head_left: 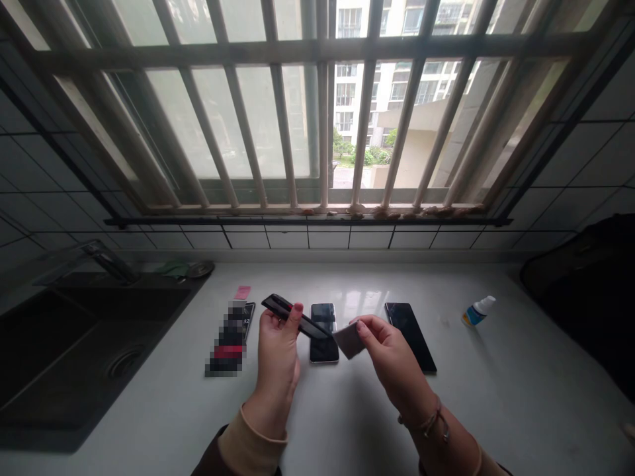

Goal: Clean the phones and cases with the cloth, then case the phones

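Note:
My left hand (278, 354) is closed round a slim black phone (292, 316), held tilted and seen nearly edge-on. Between the thumb and fingers of my right hand (384, 340) is a small grey cloth (350, 341), its corner close to the phone's lower end; I cannot tell if they touch. Behind and below the held phone, a second phone (323, 350) lies screen up on the counter. To the right, partly behind my right hand, lies a larger dark phone or small tablet (414, 330). At the left is another phone (249, 317), largely covered by a blurred patch.
A small white spray bottle (479, 311) with a blue label stands on the white counter (163, 403) at the right. A dark sink (74, 357) with a faucet (112, 261) fills the left. A pink packet (243, 291) lies at the back. A black bag-like object (590, 291) borders the right.

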A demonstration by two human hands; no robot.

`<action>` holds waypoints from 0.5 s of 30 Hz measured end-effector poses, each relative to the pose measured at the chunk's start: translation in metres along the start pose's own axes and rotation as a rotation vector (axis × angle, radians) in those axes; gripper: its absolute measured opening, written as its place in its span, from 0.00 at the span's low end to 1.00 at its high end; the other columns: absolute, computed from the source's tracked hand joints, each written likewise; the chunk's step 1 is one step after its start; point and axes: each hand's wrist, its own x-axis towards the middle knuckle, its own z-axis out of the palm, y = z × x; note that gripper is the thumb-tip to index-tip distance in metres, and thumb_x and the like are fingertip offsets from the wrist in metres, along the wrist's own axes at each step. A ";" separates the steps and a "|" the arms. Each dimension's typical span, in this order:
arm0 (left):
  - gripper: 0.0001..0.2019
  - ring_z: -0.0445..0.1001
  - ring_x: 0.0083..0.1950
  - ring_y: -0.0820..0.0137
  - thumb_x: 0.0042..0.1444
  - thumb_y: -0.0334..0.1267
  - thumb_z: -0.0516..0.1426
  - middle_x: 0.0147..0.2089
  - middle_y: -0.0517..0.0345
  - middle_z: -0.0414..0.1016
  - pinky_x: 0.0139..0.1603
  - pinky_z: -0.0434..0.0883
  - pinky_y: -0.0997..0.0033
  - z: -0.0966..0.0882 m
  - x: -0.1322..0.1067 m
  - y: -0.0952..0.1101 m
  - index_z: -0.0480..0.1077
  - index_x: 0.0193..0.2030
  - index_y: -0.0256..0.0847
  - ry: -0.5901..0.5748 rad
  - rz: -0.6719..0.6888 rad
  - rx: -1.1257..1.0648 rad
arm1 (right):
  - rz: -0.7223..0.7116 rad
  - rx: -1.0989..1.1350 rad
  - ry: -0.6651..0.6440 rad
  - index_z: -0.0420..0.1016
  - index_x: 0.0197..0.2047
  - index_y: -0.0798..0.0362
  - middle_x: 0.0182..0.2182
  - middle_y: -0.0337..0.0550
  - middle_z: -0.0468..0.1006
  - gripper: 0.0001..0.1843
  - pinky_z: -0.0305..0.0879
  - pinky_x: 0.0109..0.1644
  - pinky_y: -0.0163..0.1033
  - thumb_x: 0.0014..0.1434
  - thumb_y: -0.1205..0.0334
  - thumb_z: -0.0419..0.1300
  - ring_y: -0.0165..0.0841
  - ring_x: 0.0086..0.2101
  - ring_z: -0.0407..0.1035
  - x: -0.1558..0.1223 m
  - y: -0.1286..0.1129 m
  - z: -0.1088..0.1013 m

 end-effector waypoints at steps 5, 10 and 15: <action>0.27 0.78 0.41 0.70 0.45 0.46 0.77 0.41 0.59 0.79 0.47 0.73 0.71 -0.001 -0.008 -0.003 0.72 0.46 0.40 -0.088 -0.081 0.130 | -0.192 -0.197 -0.321 0.84 0.41 0.48 0.62 0.52 0.75 0.16 0.76 0.55 0.44 0.71 0.47 0.61 0.45 0.60 0.73 -0.008 -0.008 0.001; 0.28 0.81 0.48 0.62 0.55 0.50 0.72 0.51 0.47 0.81 0.51 0.77 0.63 -0.001 -0.015 -0.017 0.72 0.57 0.40 -0.339 -0.229 0.181 | -0.184 -0.471 -0.301 0.82 0.38 0.50 0.42 0.46 0.82 0.14 0.74 0.49 0.41 0.72 0.54 0.59 0.39 0.44 0.77 -0.010 -0.006 0.008; 0.34 0.80 0.52 0.62 0.63 0.58 0.63 0.58 0.45 0.79 0.54 0.76 0.63 -0.011 -0.009 -0.031 0.67 0.69 0.41 -0.421 -0.185 0.379 | -0.030 -0.558 -0.139 0.81 0.43 0.51 0.37 0.44 0.84 0.15 0.70 0.39 0.38 0.72 0.53 0.57 0.36 0.35 0.77 0.003 0.002 -0.005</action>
